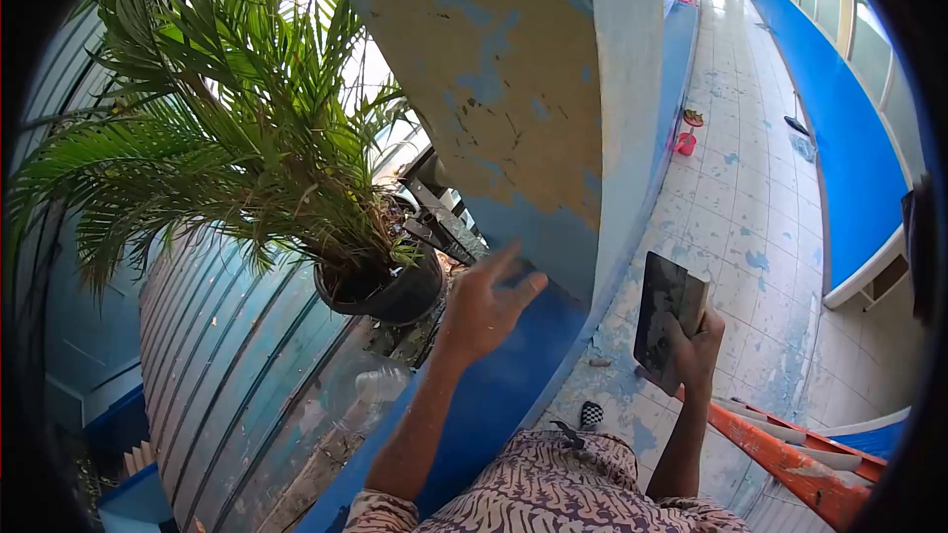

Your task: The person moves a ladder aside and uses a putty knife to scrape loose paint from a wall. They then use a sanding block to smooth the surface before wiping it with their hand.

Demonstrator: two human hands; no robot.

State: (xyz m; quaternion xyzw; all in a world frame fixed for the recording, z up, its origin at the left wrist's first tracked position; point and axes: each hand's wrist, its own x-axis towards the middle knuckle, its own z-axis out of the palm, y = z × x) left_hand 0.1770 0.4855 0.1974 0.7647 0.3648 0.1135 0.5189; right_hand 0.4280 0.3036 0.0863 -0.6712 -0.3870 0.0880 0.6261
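Observation:
My right hand (699,350) is closed round the pale handle of a plastering trowel (660,311) with a dark, rectangular blade, held up over the tiled floor. Raised in front of the pillar's lower part, my left hand (484,306) is empty, its fingers apart. The pillar (504,89) has light blue paint worn away over a large brownish patch. Below my left hand runs a dark blue low wall (484,385). A potted palm (385,286) in a black pot stands just left of that hand.
An orange, paint-spattered ladder-like frame (790,459) lies low at the right. Paint flakes mark the tiled corridor floor (736,197). Farther along are a small red pot (685,143) and a dark-headed broom (796,125). Corrugated roofing (237,336) slopes below the palm.

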